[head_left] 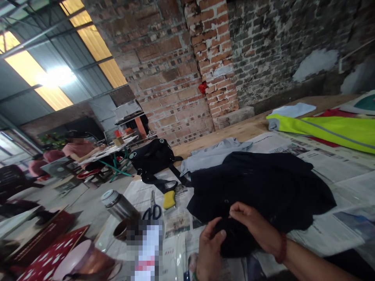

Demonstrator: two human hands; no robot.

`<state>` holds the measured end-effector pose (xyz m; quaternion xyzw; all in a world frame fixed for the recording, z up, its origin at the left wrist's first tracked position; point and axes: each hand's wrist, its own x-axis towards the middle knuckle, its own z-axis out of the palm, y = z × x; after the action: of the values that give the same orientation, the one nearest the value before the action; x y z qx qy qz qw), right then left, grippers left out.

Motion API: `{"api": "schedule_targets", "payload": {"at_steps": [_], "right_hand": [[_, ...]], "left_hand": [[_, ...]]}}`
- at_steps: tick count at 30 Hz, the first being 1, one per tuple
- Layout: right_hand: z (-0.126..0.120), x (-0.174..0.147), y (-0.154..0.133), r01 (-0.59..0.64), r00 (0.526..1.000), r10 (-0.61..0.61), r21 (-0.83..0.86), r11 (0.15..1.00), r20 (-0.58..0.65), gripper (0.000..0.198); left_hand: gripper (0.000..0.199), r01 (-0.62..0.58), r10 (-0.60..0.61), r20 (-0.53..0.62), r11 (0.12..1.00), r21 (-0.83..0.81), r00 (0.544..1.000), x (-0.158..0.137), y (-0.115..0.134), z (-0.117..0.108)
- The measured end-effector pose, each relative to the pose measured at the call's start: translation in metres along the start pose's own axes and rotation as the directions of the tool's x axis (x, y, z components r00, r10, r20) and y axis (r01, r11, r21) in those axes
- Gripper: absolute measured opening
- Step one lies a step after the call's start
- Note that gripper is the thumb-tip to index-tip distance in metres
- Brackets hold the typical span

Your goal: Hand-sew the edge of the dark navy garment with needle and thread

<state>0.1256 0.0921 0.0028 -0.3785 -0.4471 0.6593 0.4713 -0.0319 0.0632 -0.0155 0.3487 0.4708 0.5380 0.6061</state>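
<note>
Dim, white light (61, 75) glaring (lower left blurred).

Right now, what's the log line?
left hand: gripping black cloth; right hand: fingers pinched at cloth; scissors: on newspaper beside yellow object

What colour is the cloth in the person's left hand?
The cloth in the left hand looks black, best seen in the head view.

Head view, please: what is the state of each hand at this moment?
Left hand: closed, holding black cloth.
Right hand: fingertips closed in a pinch at the cloth; what they pinch is too small to tell.
</note>
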Motion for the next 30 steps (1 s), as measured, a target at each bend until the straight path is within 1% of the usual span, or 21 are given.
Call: {"api": "schedule_targets", "payload": {"at_steps": [2, 4, 6, 8, 10, 13, 18, 21, 25, 28, 30], "right_hand": [[0.001, 0.000, -0.002, 0.011, 1.000, -0.010, 0.051, 0.999, -0.021, 0.026], [0.001, 0.001, -0.004, 0.037, 0.998, -0.034, 0.062, 0.997, -0.051, 0.026], [0.001, 0.002, -0.006, 0.068, 0.995, -0.064, 0.057, 0.996, -0.078, 0.026], [0.002, 0.003, -0.005, 0.071, 0.994, -0.065, 0.066, 0.995, -0.089, 0.027], [0.004, 0.004, -0.004, 0.061, 0.994, -0.052, 0.100, 0.993, -0.097, 0.027], [0.004, 0.007, -0.002, 0.051, 0.994, -0.034, 0.177, 0.983, -0.101, 0.027], [-0.007, 0.015, -0.010, 0.105, 0.987, -0.075, 0.219, 0.970, -0.144, 0.028], [-0.013, 0.015, -0.020, 0.099, 0.990, -0.071, 0.237, 0.966, -0.125, 0.029], [-0.016, 0.012, -0.030, 0.062, 0.998, -0.047, 0.358, 0.932, -0.050, 0.032], [-0.022, 0.013, -0.034, 0.097, 0.995, -0.085, 0.420, 0.903, -0.047, 0.029], [-0.028, 0.015, -0.039, 0.120, 0.993, -0.102, 0.422, 0.899, -0.065, 0.029]], "left_hand": [[0.049, 0.002, -0.001, 0.009, 0.995, -0.101, 1.000, -0.001, 0.001, 0.002], [0.055, -0.003, 0.005, 0.011, 0.988, -0.152, 1.000, -0.003, 0.003, 0.004], [0.052, 0.005, -0.001, 0.024, 0.987, -0.158, 1.000, -0.004, 0.005, 0.004], [0.047, 0.021, -0.014, 0.052, 0.989, -0.148, 0.999, -0.003, 0.006, 0.004], [0.046, 0.026, -0.015, 0.078, 0.990, -0.140, 0.997, -0.002, 0.005, 0.003], [0.044, 0.025, -0.013, 0.086, 0.990, -0.142, 0.996, -0.001, 0.002, 0.000], [0.046, 0.035, -0.013, 0.124, 0.983, -0.180, 0.992, -0.001, 0.000, -0.001], [0.047, 0.036, -0.009, 0.130, 0.978, -0.206, 0.991, -0.002, 0.003, 0.001], [0.045, 0.049, -0.007, 0.182, 0.972, -0.229, 0.983, -0.004, 0.007, 0.003], [0.041, 0.079, -0.028, 0.228, 0.973, -0.217, 0.973, -0.005, 0.007, 0.003], [0.035, 0.082, -0.035, 0.228, 0.976, -0.203, 0.973, -0.006, 0.007, 0.003]]}}
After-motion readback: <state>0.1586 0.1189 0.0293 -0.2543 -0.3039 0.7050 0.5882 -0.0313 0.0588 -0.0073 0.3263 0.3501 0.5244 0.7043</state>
